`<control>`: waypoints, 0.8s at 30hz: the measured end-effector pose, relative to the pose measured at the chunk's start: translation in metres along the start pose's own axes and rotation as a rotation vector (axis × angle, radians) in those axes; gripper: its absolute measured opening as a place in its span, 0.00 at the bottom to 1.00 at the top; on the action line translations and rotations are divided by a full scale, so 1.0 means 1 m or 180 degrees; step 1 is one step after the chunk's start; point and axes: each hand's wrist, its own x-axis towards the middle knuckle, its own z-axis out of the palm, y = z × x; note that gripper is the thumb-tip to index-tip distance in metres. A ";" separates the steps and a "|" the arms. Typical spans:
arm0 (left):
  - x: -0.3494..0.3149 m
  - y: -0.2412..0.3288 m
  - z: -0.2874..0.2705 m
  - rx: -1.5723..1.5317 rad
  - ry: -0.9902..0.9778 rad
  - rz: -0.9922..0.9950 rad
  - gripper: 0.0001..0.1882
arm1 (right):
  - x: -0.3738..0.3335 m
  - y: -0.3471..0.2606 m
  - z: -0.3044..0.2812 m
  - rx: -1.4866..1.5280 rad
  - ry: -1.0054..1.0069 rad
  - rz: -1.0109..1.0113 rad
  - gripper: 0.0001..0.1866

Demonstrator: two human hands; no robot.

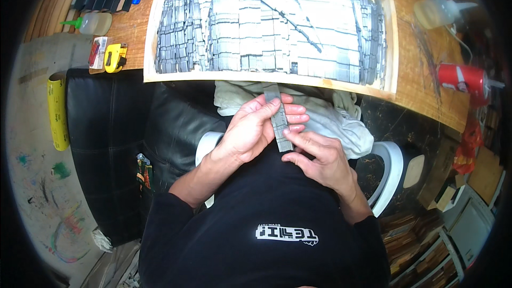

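In front of my body, my left hand (250, 128) is closed round a narrow grey strip (278, 122) marked off in small segments, the thumb lying on its upper part. The strip's upper end reaches close to the table edge. My right hand (320, 157) has bent fingers at the strip's lower end; its index fingertip touches the right edge and the thumb is close to the bottom corner. Beyond both hands, a pale wooden-framed panel (271, 79) is covered with rows of small grey pieces. Across it lies a thin dark stick (288, 20).
The frame rests on a wooden table (136, 48). On its left are a yellow tape measure (116, 57) and a green-tipped bottle (95, 23); on its right, a clear squeeze bottle (437, 12) and a red can (463, 79). Pale cloth (330, 128) hangs under the table edge.
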 end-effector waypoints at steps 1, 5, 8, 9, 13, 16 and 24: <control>0.000 -0.001 -0.001 0.0008 0.0071 0.0061 0.16 | 0.004 -0.005 -0.005 -0.0328 -0.0038 0.0036 0.32; -0.003 -0.003 -0.001 0.0117 0.0179 0.0227 0.15 | 0.019 -0.009 -0.009 -0.0896 -0.0154 -0.0092 0.36; -0.004 -0.003 0.000 0.0164 0.0183 0.0254 0.13 | 0.026 -0.010 -0.010 -0.0977 -0.0147 -0.0233 0.36; -0.004 -0.003 -0.002 0.0159 0.0171 0.0266 0.13 | 0.028 -0.010 -0.010 -0.1018 -0.0136 -0.0291 0.36; -0.003 -0.004 -0.002 0.0122 0.0230 0.0190 0.10 | 0.032 -0.012 -0.012 -0.1143 -0.0332 -0.0208 0.36; -0.002 -0.003 -0.002 0.0221 0.0265 0.0163 0.11 | 0.034 -0.014 -0.015 -0.1204 -0.0569 -0.0082 0.35; 0.001 -0.003 -0.010 0.0286 0.0378 0.0156 0.13 | 0.037 -0.009 -0.012 -0.0884 -0.0535 -0.0257 0.36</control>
